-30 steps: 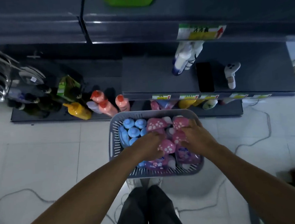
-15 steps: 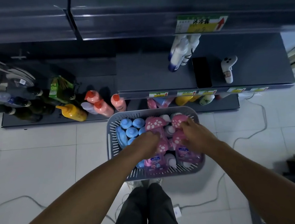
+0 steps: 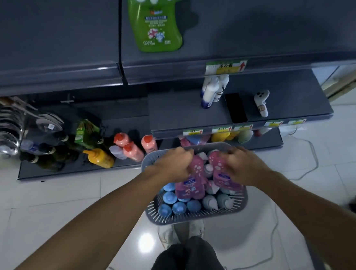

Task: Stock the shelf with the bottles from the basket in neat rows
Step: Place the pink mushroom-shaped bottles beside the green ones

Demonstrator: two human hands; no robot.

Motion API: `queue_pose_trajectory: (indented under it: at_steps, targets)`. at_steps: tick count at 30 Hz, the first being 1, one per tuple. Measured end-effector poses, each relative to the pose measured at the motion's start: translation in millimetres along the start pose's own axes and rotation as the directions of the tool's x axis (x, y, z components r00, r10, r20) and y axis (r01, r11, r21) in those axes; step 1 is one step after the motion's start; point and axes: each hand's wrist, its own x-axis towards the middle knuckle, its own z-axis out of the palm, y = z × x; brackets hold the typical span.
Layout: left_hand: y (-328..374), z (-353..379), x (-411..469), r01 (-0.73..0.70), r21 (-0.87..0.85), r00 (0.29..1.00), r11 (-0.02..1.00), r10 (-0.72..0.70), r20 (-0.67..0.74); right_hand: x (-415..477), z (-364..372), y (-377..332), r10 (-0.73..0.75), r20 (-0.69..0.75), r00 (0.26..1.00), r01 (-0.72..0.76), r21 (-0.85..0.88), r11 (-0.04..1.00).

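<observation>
A grey slatted basket [image 3: 197, 216] stands on the floor in front of my feet, filled with blue-capped, white and pink bottles. My left hand [image 3: 172, 164] grips the top of a pink bottle [image 3: 190, 185] lifted above the basket. My right hand [image 3: 244, 164] grips a second pink bottle [image 3: 223, 177] beside it. Several blue caps [image 3: 178, 207] show in the basket below. The dark grey shelf [image 3: 179, 113] stands behind, and a green bottle [image 3: 155, 19] lies on the top shelf.
White bottles [image 3: 211, 92], a black phone [image 3: 235, 108] and a white controller [image 3: 262, 102] sit on the middle shelf. Orange-capped bottles [image 3: 131, 149], a yellow bottle [image 3: 100, 158] and dark bottles line the bottom shelf at left. Cables trail over the tiled floor.
Both hands have risen out of the basket, each lifting a pink bottle. The view has tilted up, showing the top shelf and the green bottle.
</observation>
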Motion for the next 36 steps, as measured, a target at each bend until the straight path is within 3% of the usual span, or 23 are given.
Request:
queue_pose_trajectory:
  at_steps: [10, 24, 36]
  targets:
    - [22, -139, -50, -0.061, 0.15, 0.98, 0.987, 0.088, -0.18, -47, -105, -25, -0.025, -0.242, 0.97, -0.012, -0.15, 0.989]
    - [59, -258, -85, -0.074, 0.283, 0.911, 0.956, 0.18, -0.371, -94, -226, -13, -0.054, -0.487, 0.872, -0.007, -0.123, 0.992]
    - [103, -348, -41, -0.036, 0.092, 0.835, 0.995, 0.08, -0.544, -85, -314, 61, -0.125, -0.56, 0.819, 0.134, -0.026, 0.991]
